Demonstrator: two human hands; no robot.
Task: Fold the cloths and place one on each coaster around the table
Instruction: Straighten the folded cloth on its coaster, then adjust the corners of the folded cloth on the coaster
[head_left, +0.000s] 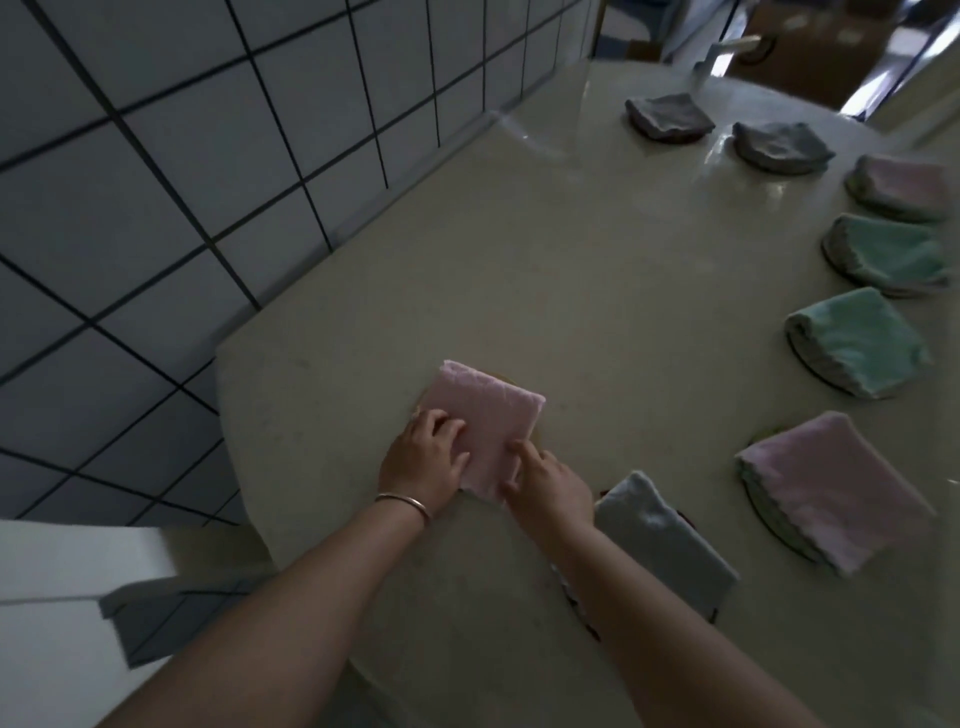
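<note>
Nearest, folded grey cloth (662, 540) beside right forearm, over dark coaster edge (582, 613). Left hand (423, 460), bracelet (405, 503) at wrist, fingers flat on folded pink cloth (480, 423); right hand (548, 480) pressing its near corner, index finger extended. Further along beige table (571, 291): pink cloth (826, 491), two green, pink, two grey cloths on coasters.

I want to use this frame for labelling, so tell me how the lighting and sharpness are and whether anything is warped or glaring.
Head view: dim and low in contrast overall; glare streaks the table near the far grey cloth; background top right is blurred; wide-angle warp bends the wall tiles; the pink cloth under both hands is fairly sharp.
</note>
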